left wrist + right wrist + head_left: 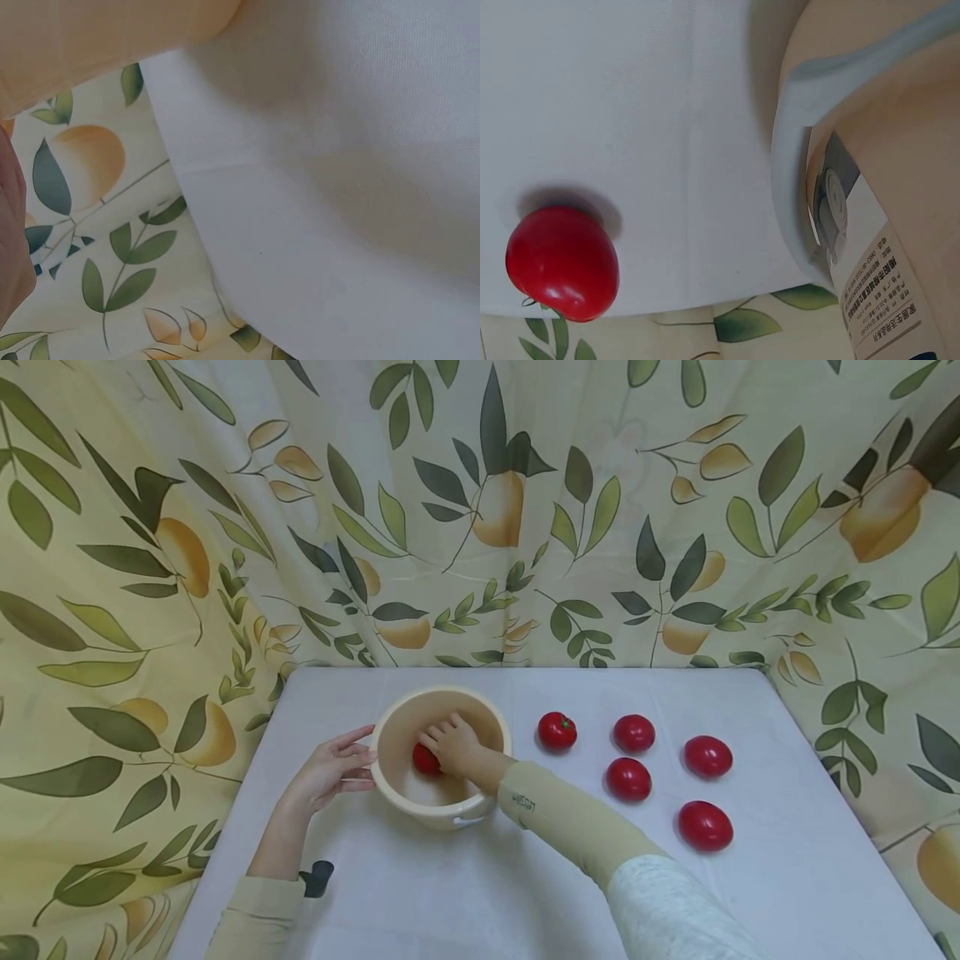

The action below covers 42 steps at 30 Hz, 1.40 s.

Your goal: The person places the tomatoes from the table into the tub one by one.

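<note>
A cream bucket stands on the white table, its inside facing up toward the head view. My left hand touches its left side near the rim, fingers extended; in the left wrist view only an edge of that hand shows beside the bucket wall. My right hand reaches down inside the bucket. A red tomato lies in there, right beside the thumb and partly covered by the hand. The right wrist view shows the bucket's outer wall but not the fingers.
Right of the bucket, a tomato with a green stem and several smooth red ones lie on the white tabletop. A pale handle and a printed label are on the bucket. Patterned curtain surrounds the table.
</note>
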Motion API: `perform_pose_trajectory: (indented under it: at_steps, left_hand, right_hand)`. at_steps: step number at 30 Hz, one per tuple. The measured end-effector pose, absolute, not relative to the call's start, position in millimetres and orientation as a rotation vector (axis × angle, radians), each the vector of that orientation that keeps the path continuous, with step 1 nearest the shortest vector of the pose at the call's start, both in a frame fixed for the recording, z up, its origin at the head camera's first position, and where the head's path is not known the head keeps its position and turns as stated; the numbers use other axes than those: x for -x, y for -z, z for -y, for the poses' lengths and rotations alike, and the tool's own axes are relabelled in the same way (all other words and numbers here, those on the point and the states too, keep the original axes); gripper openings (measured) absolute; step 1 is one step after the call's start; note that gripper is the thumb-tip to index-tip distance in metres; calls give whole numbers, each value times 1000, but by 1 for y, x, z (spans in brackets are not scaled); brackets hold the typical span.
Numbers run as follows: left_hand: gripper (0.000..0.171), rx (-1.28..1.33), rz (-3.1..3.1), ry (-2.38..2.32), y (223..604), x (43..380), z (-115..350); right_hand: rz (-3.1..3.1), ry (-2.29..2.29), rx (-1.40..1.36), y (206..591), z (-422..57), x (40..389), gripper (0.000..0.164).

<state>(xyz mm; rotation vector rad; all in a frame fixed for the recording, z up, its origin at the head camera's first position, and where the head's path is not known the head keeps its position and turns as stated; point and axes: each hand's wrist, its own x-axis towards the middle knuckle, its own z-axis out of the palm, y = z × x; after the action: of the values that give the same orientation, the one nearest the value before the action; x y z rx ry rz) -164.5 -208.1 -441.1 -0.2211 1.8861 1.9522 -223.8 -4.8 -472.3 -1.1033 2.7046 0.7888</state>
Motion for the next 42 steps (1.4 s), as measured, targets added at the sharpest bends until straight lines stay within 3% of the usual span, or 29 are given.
perform_pose_trajectory:
  at_steps: [12,20,26,33,42]
  left_hand:
    - [63,200,-1888,-1951,444,165,210]
    - [61,230,-1894,-1948,446,164,210]
    - [61,231,-1888,-1957,445,164,210]
    - [62,227,-1877,-1961,445,165,212]
    - [63,211,-1889,-1955,445,165,210]
  right_hand:
    - [-2851,-894,1310,468,1,228,42]
    - [-3125,-108,1318,439,-25,232,47]
    - [-3372,408,879,434,-72,249,50]
    - [-3327,525,276,472,-136,267,60]
    - [-3026,494,39,520,-176,253,91]
